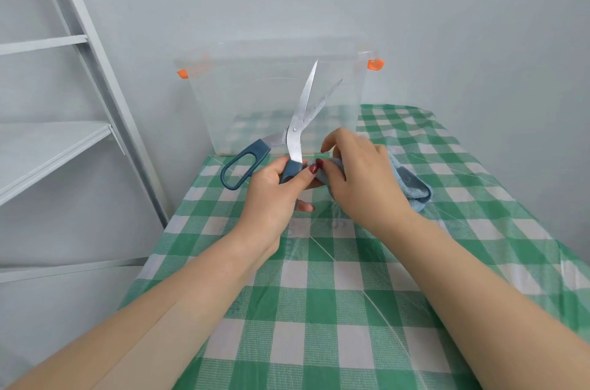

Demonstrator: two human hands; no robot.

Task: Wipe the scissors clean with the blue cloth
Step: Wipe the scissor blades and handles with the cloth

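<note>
Held tips-up over the green-and-white checked bench (351, 309), blades parted, in front of a clear plastic box (255, 95): steel scissors with teal plastic handles (294, 134). Gripped by the left hand (271, 188), fingers curled round the nearer handle. Bunched in the right hand (357, 172), just beside that handle: soft blue terry cloth (413, 187). Probably rigid, light, slick on the metal and sharp-edged; best held by the handle, wiping along the flats from pivot to tip.

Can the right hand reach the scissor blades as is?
Probably yes: left hand holds the scissors open, blades up; right hand with the blue cloth sits just beside them, nothing between.
</note>
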